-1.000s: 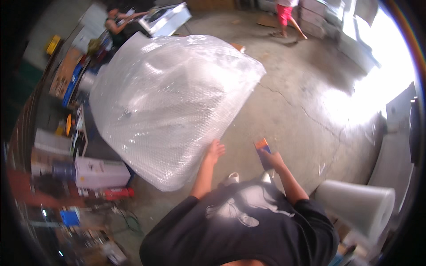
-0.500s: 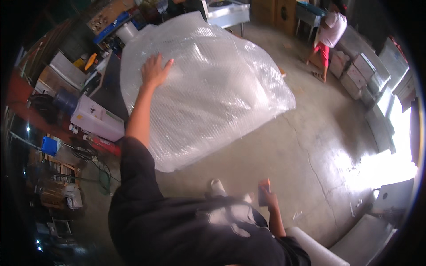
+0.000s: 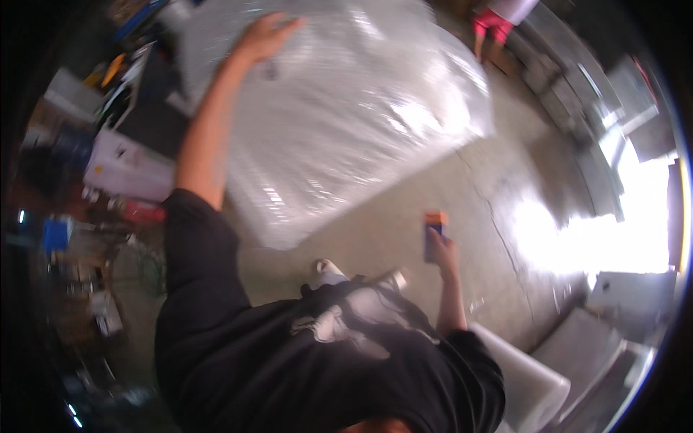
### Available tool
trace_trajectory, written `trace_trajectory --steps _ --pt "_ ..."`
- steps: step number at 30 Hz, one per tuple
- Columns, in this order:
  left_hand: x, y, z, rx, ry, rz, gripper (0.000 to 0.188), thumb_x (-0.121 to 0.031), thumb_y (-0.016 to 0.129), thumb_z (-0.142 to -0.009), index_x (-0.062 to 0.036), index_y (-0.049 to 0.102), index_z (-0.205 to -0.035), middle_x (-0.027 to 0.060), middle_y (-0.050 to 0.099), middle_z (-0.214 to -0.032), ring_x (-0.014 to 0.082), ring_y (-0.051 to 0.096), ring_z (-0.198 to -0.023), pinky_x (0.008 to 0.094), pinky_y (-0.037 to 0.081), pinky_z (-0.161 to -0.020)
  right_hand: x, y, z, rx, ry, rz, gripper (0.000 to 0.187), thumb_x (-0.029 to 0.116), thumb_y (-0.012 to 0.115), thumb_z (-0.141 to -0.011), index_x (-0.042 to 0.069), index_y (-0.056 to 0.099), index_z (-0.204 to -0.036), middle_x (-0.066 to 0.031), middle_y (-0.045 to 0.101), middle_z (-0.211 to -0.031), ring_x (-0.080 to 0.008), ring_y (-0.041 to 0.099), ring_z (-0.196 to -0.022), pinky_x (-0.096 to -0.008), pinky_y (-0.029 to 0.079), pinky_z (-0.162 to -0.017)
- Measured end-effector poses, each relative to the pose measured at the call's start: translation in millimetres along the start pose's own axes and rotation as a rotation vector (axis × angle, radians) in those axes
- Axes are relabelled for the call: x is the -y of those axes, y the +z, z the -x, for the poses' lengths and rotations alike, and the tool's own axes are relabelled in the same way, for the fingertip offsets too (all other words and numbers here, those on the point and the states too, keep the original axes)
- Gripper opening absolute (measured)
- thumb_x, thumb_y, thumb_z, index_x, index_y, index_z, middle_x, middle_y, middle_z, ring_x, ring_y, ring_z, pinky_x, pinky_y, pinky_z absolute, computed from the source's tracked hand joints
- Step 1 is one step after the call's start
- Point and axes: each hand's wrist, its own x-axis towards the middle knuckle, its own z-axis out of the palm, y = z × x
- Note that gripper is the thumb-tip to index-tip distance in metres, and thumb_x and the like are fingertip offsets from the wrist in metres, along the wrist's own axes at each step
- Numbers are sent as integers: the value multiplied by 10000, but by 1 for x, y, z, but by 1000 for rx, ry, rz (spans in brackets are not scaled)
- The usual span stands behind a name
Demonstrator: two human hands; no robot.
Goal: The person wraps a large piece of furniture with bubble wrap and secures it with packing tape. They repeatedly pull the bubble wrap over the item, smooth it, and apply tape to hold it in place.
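- Blue, boxy and blurred, a container (image 3: 55, 235) sits at the far left among clutter too smeared for me to name.
- Next along, a pale lilac-white case (image 3: 130, 166) and a red object (image 3: 143, 211) crowd that side, leaving the left arm little spare room, I'd judge.
- The left hand (image 3: 261, 42) lies spread on the bubble wrap (image 3: 346, 108), palm down, gripping nothing that I can see. I'd keep that palm flat and press evenly; hooked fingertips could rake the film into folds or pop it.
- The wrap itself fills the upper middle, a wide, shiny, creased sheet; whatever is beneath doesn't show. Its near corner points toward the wearer's shoes (image 3: 323, 265), so I'd mind the footing there.
- The right hand (image 3: 447, 254) is closed around a blue-and-orange piece (image 3: 433, 234), over the concrete floor (image 3: 382, 238) and apart from the sheet. Its kind is hard to tell. I'd keep its edges off the film while the other palm works, or put it down if both hands are needed.
- Beyond the sheet's right side, another person in pink shorts (image 3: 494, 27) is near enough to watch for.
- Lower right, a pale roll (image 3: 520, 379) rests beside the right sleeve, where an elbow swung back might knock it.
- Farther right, grey boxes (image 3: 559, 94) line the edge, and glare washes out the floor.
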Motion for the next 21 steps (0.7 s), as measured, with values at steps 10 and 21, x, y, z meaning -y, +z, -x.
trace_trajectory --steps 10,21 --pt "91 -48 44 163 124 -16 779 -727 552 -881 -17 706 -1162 248 631 -1285 390 600 -1181 488 441 -1049 179 82 47 -37 -334 -128 400 491 661 -951 91 654 -972 -16 637 -793 -128 625 -680 -283 523 -634" --pt "283 -173 256 -205 286 1053 524 -440 547 -1010 10 610 -1273 194 633 -1256 328 593 -1198 439 456 -1025 395 554 132 899 -677 225 399 469 661 -956 75 647 -1015 -26 637 -865 -132 616 -755 -292 510 -687"
